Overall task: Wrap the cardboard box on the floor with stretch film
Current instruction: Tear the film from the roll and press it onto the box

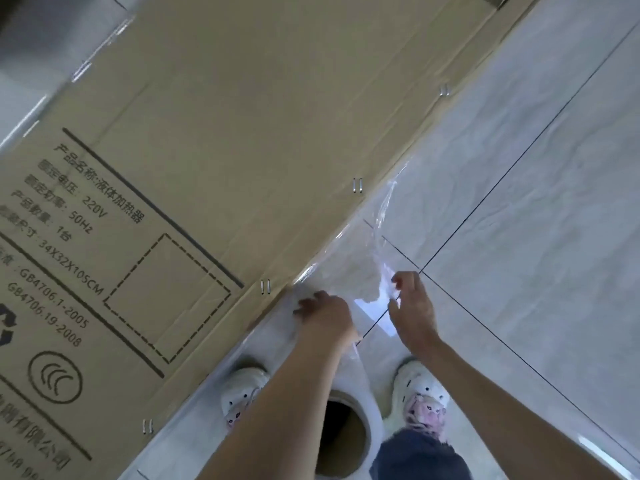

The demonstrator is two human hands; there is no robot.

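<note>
A long brown cardboard box (242,133) with black printed text and metal staples lies on the tiled floor, filling the upper left. A roll of clear stretch film (349,434) with a cardboard core stands between my feet. Loose film (346,271) rises from the roll toward the box's near edge. My left hand (325,317) grips the film beside the box edge. My right hand (410,303) pinches the film's crumpled free end a little to the right.
Pale grey floor tiles (519,202) with dark grout lines spread to the right. My two white shoes (420,393) stand either side of the roll. A blue trouser leg (415,455) shows at the bottom.
</note>
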